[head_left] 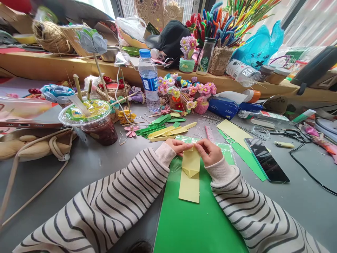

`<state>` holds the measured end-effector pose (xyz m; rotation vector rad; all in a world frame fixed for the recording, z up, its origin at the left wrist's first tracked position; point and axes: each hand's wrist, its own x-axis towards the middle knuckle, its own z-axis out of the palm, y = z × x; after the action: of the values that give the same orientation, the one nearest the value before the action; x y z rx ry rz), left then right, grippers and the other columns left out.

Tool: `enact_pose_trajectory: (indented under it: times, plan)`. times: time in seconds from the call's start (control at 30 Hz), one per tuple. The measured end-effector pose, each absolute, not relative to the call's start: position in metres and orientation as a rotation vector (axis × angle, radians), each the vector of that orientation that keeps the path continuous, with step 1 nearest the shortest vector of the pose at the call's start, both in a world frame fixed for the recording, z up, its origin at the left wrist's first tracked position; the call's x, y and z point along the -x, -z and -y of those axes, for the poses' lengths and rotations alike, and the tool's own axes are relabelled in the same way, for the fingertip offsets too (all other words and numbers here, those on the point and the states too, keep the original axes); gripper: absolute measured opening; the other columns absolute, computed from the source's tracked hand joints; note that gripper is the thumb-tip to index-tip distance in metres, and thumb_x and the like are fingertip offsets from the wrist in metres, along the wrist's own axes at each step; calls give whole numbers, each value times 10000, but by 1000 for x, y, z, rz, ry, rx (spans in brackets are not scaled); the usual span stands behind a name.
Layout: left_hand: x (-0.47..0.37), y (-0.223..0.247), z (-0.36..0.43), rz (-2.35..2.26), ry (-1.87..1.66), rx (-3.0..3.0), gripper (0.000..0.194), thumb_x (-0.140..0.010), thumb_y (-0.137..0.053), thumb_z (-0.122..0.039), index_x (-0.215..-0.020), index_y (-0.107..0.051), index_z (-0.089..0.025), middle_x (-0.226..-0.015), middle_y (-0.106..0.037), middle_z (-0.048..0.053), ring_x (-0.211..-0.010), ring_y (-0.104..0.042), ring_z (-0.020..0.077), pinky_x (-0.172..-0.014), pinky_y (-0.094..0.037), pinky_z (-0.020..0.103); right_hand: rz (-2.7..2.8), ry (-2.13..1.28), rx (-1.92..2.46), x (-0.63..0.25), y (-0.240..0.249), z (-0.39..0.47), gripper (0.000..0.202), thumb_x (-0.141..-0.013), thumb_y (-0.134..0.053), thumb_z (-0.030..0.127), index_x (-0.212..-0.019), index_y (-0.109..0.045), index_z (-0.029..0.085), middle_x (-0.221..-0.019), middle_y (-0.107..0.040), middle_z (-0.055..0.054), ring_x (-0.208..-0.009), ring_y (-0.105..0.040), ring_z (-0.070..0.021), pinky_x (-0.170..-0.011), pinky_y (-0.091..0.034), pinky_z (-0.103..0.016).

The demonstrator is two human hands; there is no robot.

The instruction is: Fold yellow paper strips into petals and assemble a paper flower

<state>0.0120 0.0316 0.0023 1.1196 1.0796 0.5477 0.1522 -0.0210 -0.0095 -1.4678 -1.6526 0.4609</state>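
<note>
A pale yellow paper strip with folds across its upper part lies over a shiny green sheet. At the strip's far end, my left hand pinches the folded edge from the left. My right hand pinches the same end from the right, its thumb and fingers close together. A pointed fold stands up a little around the strip's middle. Just beyond my hands lie several folded yellow paper pieces and folded green paper pieces.
To the left stand a lidded drink cup and a water bottle. At right are a phone, small scissors, black-handled scissors and a yellow paper sheet. Crochet flowers lie at the back.
</note>
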Motion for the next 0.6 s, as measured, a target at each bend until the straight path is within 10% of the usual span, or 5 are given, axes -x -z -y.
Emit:
enact_pose_trajectory:
  times: [0.6]
  plan:
    - [-12,1,-32,-1005,-568,-1162,310,-440,-678,-388,-579,-636,-114,-501,-570,11,-442,-476,58,-497,-415,197,1689,-549,1471,-153,5,22,212,-761,-406,357,-682,-496,182,-563,-490,-2,-468,-406,-98,-438,-339,-219]
